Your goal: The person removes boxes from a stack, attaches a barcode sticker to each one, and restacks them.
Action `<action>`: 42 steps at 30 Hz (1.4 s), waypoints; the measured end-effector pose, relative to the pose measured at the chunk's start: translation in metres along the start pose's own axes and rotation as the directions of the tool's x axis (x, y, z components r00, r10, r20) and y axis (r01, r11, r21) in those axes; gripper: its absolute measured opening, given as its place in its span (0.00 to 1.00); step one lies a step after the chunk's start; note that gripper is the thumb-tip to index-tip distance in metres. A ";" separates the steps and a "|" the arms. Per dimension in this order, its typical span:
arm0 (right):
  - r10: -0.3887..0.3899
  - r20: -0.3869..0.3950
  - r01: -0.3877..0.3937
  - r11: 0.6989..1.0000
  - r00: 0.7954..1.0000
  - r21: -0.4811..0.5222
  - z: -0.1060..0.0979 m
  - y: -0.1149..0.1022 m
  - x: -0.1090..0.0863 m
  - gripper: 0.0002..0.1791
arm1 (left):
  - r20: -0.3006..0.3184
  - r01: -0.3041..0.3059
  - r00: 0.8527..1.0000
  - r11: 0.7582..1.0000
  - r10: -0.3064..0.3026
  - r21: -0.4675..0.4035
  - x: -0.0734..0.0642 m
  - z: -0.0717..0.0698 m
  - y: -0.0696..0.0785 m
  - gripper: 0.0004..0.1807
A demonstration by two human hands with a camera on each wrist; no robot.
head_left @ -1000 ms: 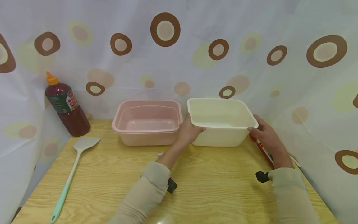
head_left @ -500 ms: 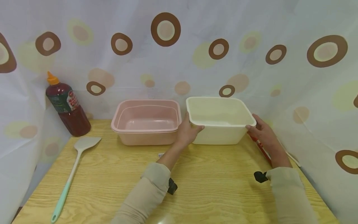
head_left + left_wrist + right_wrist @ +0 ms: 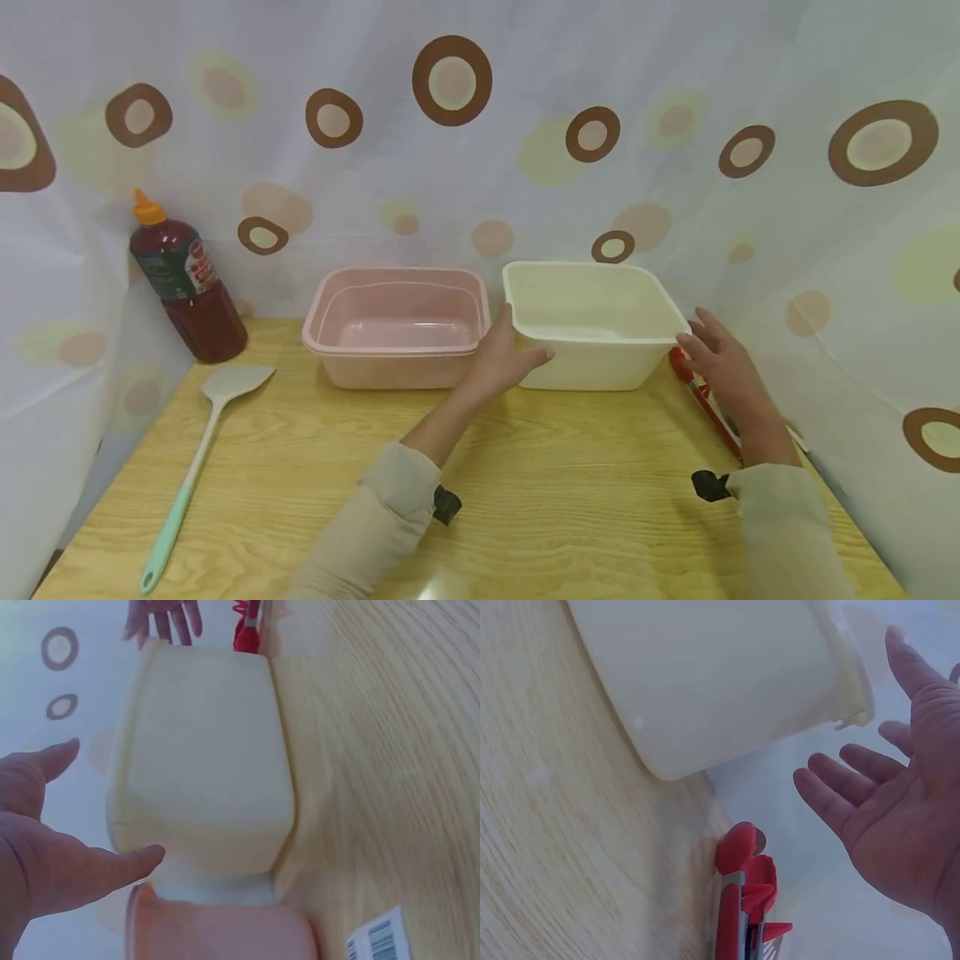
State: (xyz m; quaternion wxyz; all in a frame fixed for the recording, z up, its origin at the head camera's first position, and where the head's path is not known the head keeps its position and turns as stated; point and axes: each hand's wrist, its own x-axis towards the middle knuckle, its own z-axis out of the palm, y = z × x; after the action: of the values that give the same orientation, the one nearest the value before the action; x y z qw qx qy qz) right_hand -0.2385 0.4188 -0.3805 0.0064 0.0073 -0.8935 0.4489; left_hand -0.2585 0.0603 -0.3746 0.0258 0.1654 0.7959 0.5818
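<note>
In the head view a cream rectangular tub stands upright at the back of the table, right beside a pink tub. My left hand is between the two tubs, its thumb extended near the cream tub's front left corner. In the left wrist view the thumb is stretched out and the fingers are spread. My right hand hovers by the cream tub's right end. Its fingers are relaxed and separated from the rim in the right wrist view, with nothing held.
Red-tipped tongs lie behind the right wrist along the table's right side. A sauce bottle with an orange cap stands at the back left. Before it lies a spatula with a mint handle. A barcode label is on the table.
Both hands have let go of the cream tub. The right hand has drawn away to the right, and the left thumb has come off the rim. The tub stays beside the pink one.
</note>
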 end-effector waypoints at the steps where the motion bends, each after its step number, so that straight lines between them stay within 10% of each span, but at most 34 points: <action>1: 0.014 -0.013 -0.013 1.000 1.000 0.003 -0.001 -0.002 -0.001 0.44 | 0.019 -0.025 1.000 0.999 0.025 0.020 -0.003 -0.003 0.001 0.54; 6: 0.035 -0.081 -0.035 0.999 0.996 0.005 -0.005 -0.010 -0.006 0.46 | 0.115 -0.125 0.987 0.986 0.113 0.106 -0.023 -0.026 0.006 0.57; 15: -0.085 -0.127 0.071 0.992 0.988 -0.105 0.005 -0.048 -0.014 0.41 | 0.094 -0.051 0.995 0.962 0.027 0.268 -0.066 -0.082 -0.002 0.60; 25: -0.396 -0.052 0.396 0.918 0.917 -0.003 0.060 -0.111 -0.035 0.31 | 0.057 -0.047 0.998 0.957 0.032 0.285 -0.102 -0.131 -0.019 0.55; 34: -0.379 0.147 0.379 0.925 0.914 0.027 0.135 -0.118 -0.028 0.27 | 0.141 -0.070 0.990 0.933 0.021 0.354 -0.113 -0.131 -0.041 0.49; 42: -0.311 0.350 0.338 0.941 0.884 -0.016 0.208 -0.107 -0.015 0.28 | 0.226 0.046 0.962 0.906 -0.154 0.420 -0.105 -0.122 -0.077 0.43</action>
State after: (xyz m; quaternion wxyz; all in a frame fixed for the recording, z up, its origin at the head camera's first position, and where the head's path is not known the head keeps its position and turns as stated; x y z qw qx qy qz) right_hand -0.2224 0.1877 -0.4191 -0.0739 0.2343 -0.8835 0.3988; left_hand -0.2056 -0.1028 -0.4231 0.1221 0.1988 0.8978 0.3735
